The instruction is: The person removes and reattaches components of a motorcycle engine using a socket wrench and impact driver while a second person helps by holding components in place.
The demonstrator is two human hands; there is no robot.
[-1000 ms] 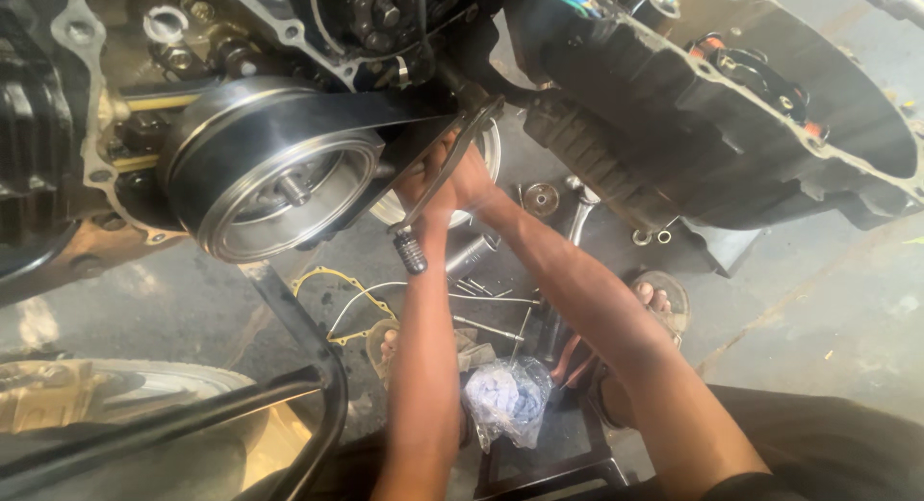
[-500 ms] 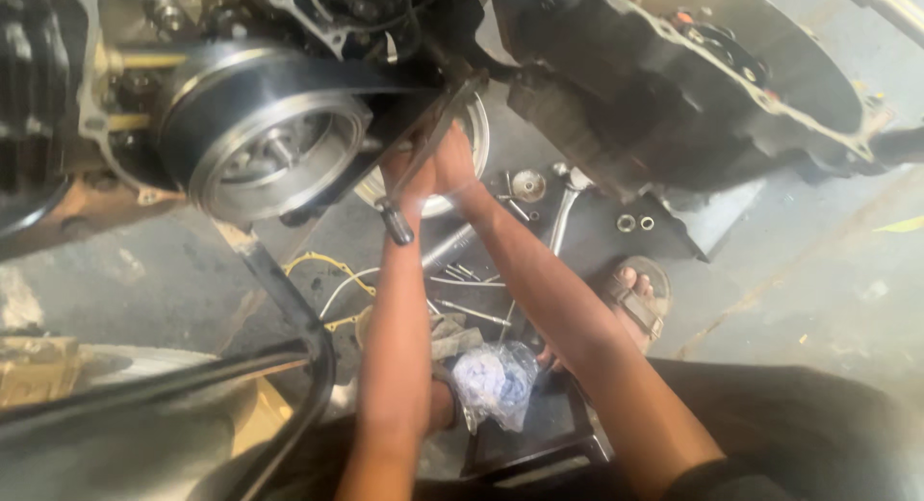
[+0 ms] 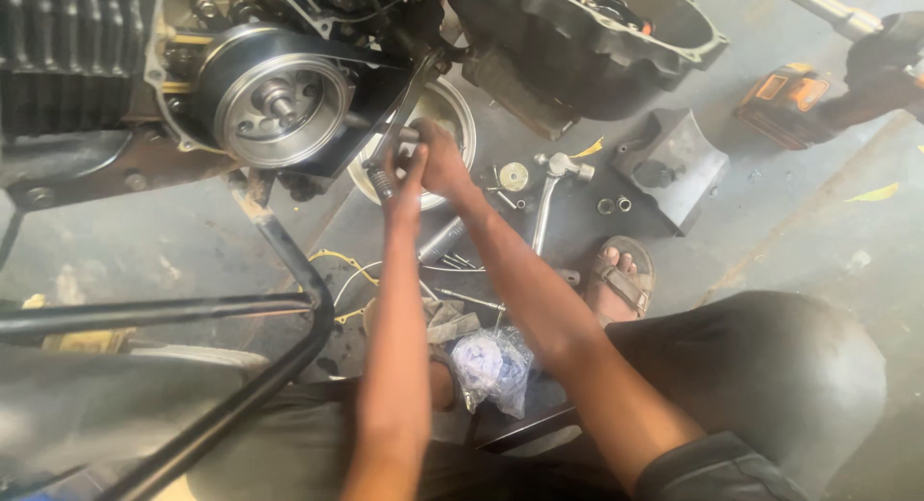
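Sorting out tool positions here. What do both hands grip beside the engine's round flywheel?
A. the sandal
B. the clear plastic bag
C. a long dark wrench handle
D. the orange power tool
C: the left hand and right hand close together around the long dark wrench handle, which slants up toward the engine beside the flywheel.

We are gripping a long dark metal wrench (image 3: 402,116) that is slanting from the engine's underside (image 3: 423,53) down toward us, its knurled lower end poking out below our fingers. Its upper end is reaching up to the engine, just right of the round silver flywheel (image 3: 279,99), which is facing us, ringed by a dark band.
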